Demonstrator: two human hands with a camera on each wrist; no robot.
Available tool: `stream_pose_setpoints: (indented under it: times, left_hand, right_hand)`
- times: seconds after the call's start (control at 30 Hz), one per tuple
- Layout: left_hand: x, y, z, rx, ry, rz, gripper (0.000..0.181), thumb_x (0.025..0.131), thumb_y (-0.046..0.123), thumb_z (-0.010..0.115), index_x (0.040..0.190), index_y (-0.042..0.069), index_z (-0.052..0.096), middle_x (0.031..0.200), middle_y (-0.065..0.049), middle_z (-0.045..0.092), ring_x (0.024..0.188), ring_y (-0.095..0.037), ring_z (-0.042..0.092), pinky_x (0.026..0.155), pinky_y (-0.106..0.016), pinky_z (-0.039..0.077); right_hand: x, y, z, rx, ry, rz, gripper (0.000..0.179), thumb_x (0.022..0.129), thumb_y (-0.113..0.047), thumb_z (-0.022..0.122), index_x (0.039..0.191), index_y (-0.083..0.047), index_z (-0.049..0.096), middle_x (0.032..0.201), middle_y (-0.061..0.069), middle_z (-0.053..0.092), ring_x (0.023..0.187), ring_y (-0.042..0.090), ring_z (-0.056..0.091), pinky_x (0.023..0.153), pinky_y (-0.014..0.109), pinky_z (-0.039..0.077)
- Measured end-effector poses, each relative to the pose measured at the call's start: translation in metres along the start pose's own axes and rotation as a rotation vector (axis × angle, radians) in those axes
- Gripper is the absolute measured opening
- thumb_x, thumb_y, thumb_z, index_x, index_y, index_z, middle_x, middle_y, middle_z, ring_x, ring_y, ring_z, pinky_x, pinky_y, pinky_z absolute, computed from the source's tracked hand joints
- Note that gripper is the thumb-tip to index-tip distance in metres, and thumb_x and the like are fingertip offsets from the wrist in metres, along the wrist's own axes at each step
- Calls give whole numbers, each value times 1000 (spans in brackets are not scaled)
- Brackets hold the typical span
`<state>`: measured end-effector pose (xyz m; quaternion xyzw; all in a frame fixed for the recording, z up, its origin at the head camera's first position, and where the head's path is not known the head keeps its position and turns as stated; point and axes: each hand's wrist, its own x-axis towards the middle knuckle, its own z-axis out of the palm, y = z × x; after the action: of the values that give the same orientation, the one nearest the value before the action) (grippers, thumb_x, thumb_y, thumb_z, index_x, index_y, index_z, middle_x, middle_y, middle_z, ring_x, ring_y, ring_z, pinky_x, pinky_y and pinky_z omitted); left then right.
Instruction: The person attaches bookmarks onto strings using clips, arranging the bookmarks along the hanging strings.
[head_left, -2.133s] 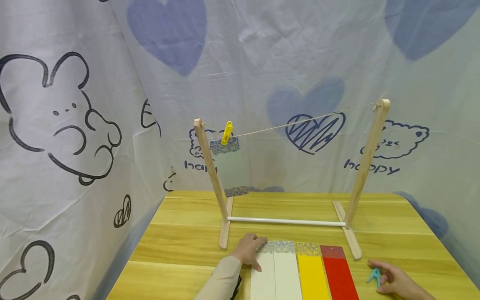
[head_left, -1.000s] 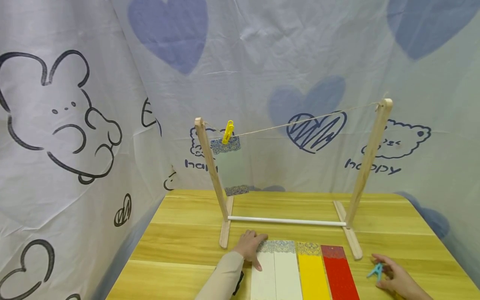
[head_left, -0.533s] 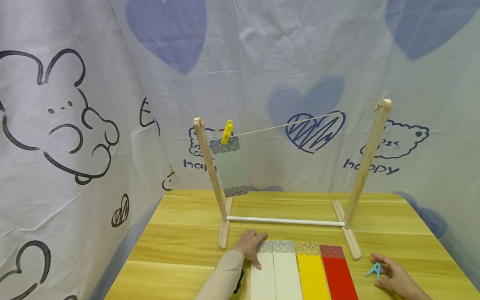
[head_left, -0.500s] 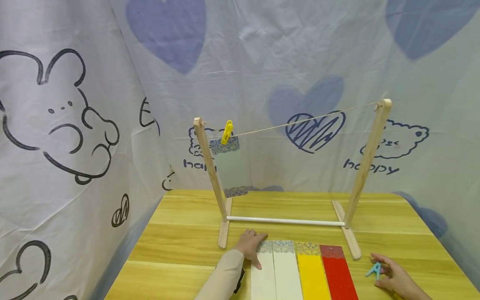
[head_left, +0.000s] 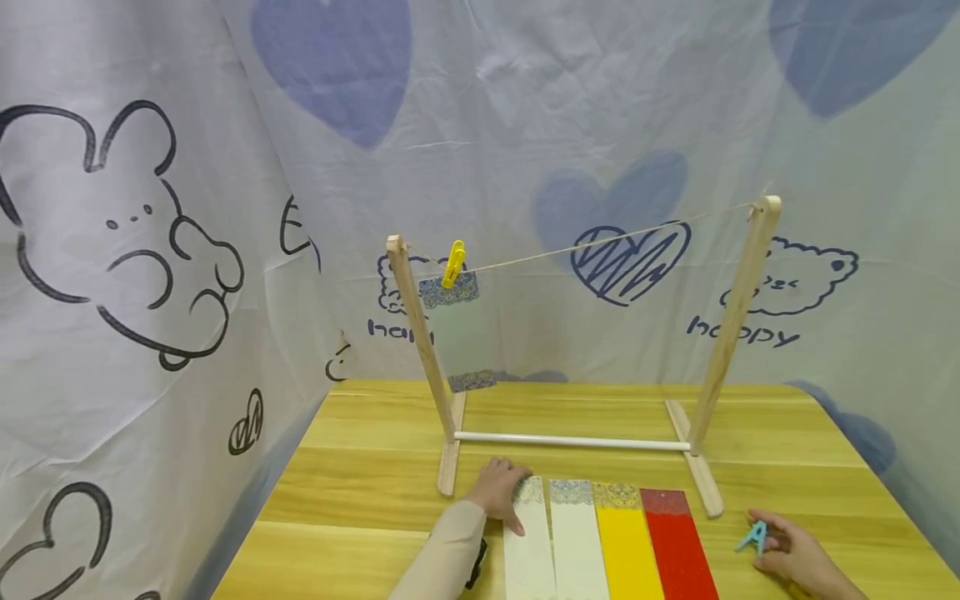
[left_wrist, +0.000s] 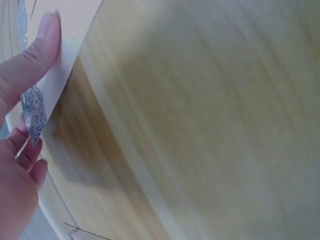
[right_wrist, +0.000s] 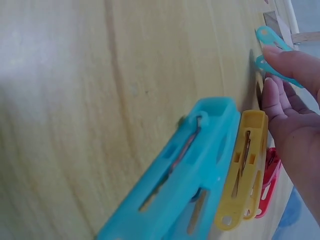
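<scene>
Two pinches — left hand [head_left: 498,490]: white strip [head_left: 529,554] between thumb and fingers; right hand [head_left: 798,557]: teal peg [head_left: 759,531].

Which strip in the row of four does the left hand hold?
The leftmost white strip: the left hand holds its patterned end. The other white strip, yellow strip and red strip lie untouched.

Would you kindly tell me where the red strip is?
In the head view, the red strip lies on the table at lower right, between the yellow strip and the right hand.
</scene>
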<state>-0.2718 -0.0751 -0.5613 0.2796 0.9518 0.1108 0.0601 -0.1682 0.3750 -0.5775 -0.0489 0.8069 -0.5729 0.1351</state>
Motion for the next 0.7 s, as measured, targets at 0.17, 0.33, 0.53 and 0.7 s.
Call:
stream_pose_setpoints:
  times: [0.17, 0.33, 0.53, 0.7]
  left_hand:
    - [-1, -2, 1, -110, 55, -10, 79, 49, 29, 86, 120, 15, 55, 97, 1, 48, 88, -15, 42, 79, -28, 39]
    - [-1, -5, 2, -422, 107, -10, 67, 56, 6, 84, 117, 3, 57, 99, -7, 50, 86, -20, 47, 75, -27, 44]
    - [-2, -8, 2, -792, 155, -100, 56, 62, -13, 73, 114, -5, 55, 102, -16, 54, 93, -28, 50, 64, -30, 48]
    - [-4, -6, -2, -905, 191, -166, 48, 64, -14, 72, 109, -8, 56, 97, -14, 56, 89, -28, 51, 61, -29, 48]
  right_hand:
    - [1, -1, 0, -44, 14, 13, 60, 78, 3, 62, 121, 25, 27, 91, 16, 57, 73, 5, 53, 62, 27, 50]
    - [1, 1, -3, -15, 7, 19, 59, 85, -8, 59, 120, 27, 27, 102, 19, 59, 80, 3, 57, 66, 30, 51]
    - [1, -1, -6, 53, 12, 127, 64, 88, -17, 57, 120, 29, 26, 96, 5, 62, 78, 8, 57, 66, 30, 50]
    - [0, -3, -7, 162, 17, 173, 59, 90, -20, 54, 116, 29, 34, 91, 4, 63, 79, 12, 59, 70, 32, 50]
